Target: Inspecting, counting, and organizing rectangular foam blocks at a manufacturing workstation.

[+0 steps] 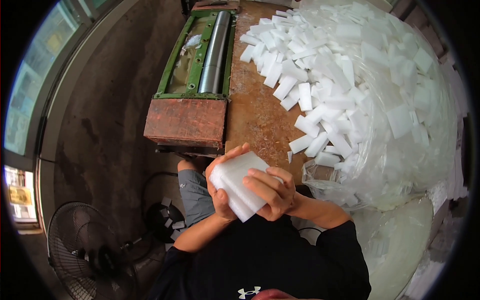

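A stack of white foam pieces (239,185) is held between my two hands in front of my chest. My left hand (220,190) wraps its left side, with the thumb near the lower edge and the fingertips at the far edge. My right hand (272,192) closes over the right side, its fingers bent across the top face. Both palms are hidden by the foam. Beyond my hands, a large heap of loose white foam pieces (320,95) spreads over the wooden table (260,117).
A green-framed machine with a steel roller (215,55) stands at the table's left, a reddish block (186,120) at its near end. Clear plastic sheeting (400,165) covers the heap's right. A fan (87,250) and a dark basin (162,220) with foam scraps are at lower left.
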A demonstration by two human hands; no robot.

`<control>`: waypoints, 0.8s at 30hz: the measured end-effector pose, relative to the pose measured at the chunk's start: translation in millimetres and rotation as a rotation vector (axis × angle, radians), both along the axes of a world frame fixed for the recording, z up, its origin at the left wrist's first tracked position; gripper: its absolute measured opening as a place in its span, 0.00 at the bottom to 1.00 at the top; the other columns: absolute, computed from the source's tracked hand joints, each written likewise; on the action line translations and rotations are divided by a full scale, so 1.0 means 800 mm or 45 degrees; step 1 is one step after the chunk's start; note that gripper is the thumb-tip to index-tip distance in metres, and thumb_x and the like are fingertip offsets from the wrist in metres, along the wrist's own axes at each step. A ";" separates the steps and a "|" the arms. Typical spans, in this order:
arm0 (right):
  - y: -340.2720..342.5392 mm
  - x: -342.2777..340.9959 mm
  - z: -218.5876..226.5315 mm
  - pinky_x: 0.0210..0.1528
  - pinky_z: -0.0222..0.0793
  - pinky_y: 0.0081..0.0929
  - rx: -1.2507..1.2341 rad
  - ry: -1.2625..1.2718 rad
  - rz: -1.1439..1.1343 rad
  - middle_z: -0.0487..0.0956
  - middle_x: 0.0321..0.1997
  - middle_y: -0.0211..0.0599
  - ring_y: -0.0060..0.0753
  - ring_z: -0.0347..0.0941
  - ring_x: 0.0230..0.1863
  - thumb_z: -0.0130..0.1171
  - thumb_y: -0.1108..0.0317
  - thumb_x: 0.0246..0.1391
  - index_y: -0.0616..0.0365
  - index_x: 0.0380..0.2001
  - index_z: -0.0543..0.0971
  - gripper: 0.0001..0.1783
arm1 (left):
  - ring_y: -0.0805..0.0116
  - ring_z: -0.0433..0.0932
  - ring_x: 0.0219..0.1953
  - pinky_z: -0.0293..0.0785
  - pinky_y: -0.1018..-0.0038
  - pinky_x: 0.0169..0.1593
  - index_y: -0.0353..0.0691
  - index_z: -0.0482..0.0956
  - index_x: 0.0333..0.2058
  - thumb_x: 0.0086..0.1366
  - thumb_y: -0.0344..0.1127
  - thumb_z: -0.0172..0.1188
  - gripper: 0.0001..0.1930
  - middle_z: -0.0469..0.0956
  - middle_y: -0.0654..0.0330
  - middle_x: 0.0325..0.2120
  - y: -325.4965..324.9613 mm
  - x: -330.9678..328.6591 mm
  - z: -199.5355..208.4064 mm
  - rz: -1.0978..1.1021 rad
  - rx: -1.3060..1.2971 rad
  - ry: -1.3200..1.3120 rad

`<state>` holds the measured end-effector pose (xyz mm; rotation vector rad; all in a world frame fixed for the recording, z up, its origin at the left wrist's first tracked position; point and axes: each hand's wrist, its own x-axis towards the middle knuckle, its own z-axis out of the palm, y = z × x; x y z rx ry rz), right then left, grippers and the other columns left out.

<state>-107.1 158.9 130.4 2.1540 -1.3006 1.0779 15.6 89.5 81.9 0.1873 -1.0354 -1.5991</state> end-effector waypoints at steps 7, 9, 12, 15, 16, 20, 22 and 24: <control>-0.001 0.007 -0.026 0.55 0.66 0.31 -0.284 0.023 0.038 0.79 0.55 0.30 0.27 0.76 0.52 0.49 0.55 0.63 0.61 0.50 0.79 0.23 | 0.36 0.65 0.63 0.57 0.40 0.66 0.48 0.64 0.62 0.64 0.63 0.47 0.34 0.66 0.46 0.63 0.005 -0.008 -0.018 -0.023 -0.137 0.103; -0.006 0.003 -0.031 0.50 0.69 0.31 -0.186 -0.193 0.077 0.80 0.54 0.34 0.31 0.76 0.47 0.52 0.57 0.61 0.62 0.51 0.79 0.22 | 0.33 0.62 0.65 0.54 0.39 0.68 0.46 0.63 0.63 0.64 0.65 0.46 0.36 0.63 0.43 0.65 -0.001 -0.008 -0.016 -0.061 -0.137 0.029; -0.030 -0.015 -0.014 0.46 0.73 0.39 0.209 -0.809 0.010 0.80 0.49 0.44 0.44 0.78 0.45 0.66 0.65 0.55 0.59 0.48 0.79 0.19 | 0.45 0.57 0.70 0.50 0.51 0.72 0.39 0.53 0.70 0.65 0.71 0.44 0.47 0.57 0.40 0.68 -0.026 -0.007 -0.019 -0.208 0.244 -0.127; -0.034 -0.045 -0.012 0.44 0.74 0.31 0.658 -1.534 -0.167 0.81 0.43 0.42 0.34 0.79 0.41 0.65 0.62 0.60 0.64 0.46 0.79 0.17 | 0.51 0.50 0.73 0.42 0.59 0.74 0.37 0.46 0.72 0.66 0.73 0.40 0.50 0.50 0.42 0.71 -0.042 -0.018 -0.016 -0.151 0.335 -0.124; -0.031 -0.050 -0.014 0.43 0.74 0.30 0.742 -1.575 -0.180 0.81 0.43 0.41 0.30 0.79 0.41 0.65 0.61 0.60 0.64 0.46 0.79 0.17 | 0.51 0.50 0.73 0.42 0.59 0.74 0.37 0.46 0.72 0.66 0.73 0.40 0.50 0.50 0.42 0.71 -0.040 -0.022 -0.017 -0.154 0.341 -0.119; -0.025 -0.048 -0.019 0.44 0.74 0.31 0.839 -1.531 -0.217 0.82 0.42 0.42 0.29 0.79 0.40 0.63 0.61 0.62 0.64 0.46 0.78 0.18 | 0.53 0.50 0.73 0.43 0.60 0.74 0.35 0.45 0.72 0.67 0.74 0.35 0.51 0.48 0.44 0.72 -0.029 -0.038 -0.016 -0.172 0.136 -0.247; -0.021 -0.048 -0.016 0.44 0.74 0.32 0.744 -1.669 -0.183 0.82 0.43 0.43 0.29 0.78 0.41 0.63 0.61 0.61 0.65 0.48 0.77 0.20 | 0.54 0.50 0.74 0.44 0.60 0.74 0.34 0.45 0.72 0.68 0.74 0.32 0.51 0.47 0.46 0.73 -0.026 -0.048 -0.026 -0.229 0.066 -0.349; -0.014 -0.047 -0.028 0.49 0.72 0.36 0.672 -1.491 -0.324 0.80 0.43 0.49 0.44 0.78 0.45 0.63 0.61 0.60 0.65 0.49 0.75 0.21 | 0.56 0.48 0.74 0.43 0.61 0.74 0.33 0.44 0.72 0.68 0.75 0.31 0.51 0.47 0.48 0.73 -0.010 -0.056 -0.044 -0.130 -0.001 -0.420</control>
